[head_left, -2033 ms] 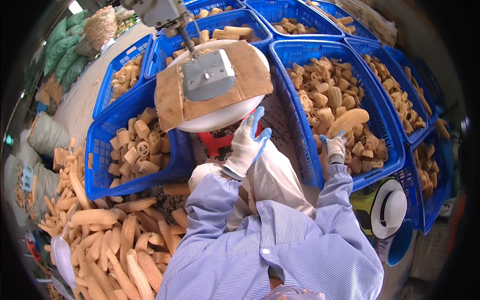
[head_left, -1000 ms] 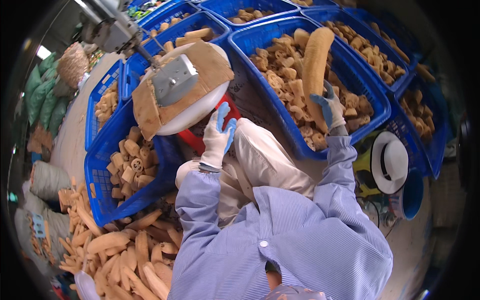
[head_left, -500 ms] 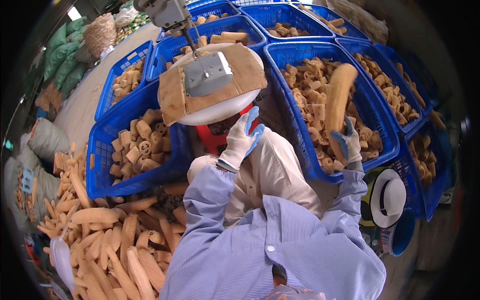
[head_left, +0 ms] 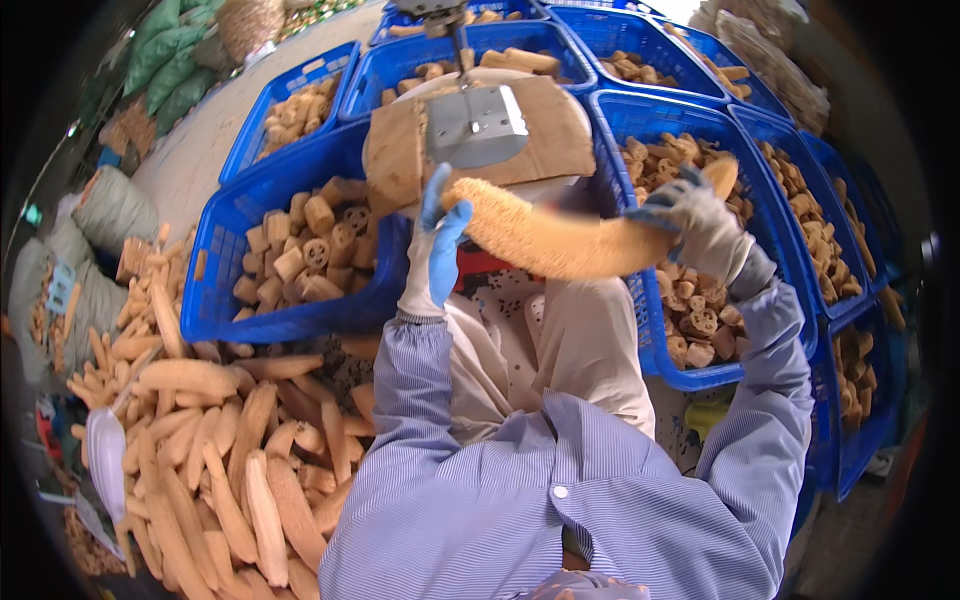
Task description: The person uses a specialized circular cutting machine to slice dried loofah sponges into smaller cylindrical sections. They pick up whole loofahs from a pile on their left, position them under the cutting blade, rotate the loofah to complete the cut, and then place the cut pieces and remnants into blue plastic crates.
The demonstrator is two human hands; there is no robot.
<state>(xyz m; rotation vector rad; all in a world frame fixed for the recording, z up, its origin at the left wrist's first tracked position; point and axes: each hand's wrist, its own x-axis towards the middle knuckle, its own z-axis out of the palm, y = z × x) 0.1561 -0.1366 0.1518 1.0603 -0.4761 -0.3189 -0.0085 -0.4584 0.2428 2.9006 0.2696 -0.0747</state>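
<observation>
A long, curved, tan loofah (head_left: 570,245) hangs nearly level above my lap. My right hand (head_left: 703,225), in a white glove with blue-coated fingers, is closed around it near its right end. My left hand (head_left: 432,245), gloved alike, is upright at the loofah's left end with fingers stretched and thumb apart; whether it touches the loofah is hard to tell. Just beyond stands a machine with a grey metal plate (head_left: 476,125) and a thin vertical blade or needle. Brown cardboard (head_left: 555,125) surrounds the plate.
At left, a blue basket (head_left: 215,290) holds cut loofah pieces; another blue basket (head_left: 715,378) with pieces stands at right. Several more baskets line the back and far right. Whole loofahs (head_left: 265,510) are heaped at lower left. Green sacks (head_left: 170,60) lie at the far left.
My right hand has lifted the loofah from over the right basket and swung it level across my lap. My left hand has moved slightly left, to the loofah's end. The view has shifted.
</observation>
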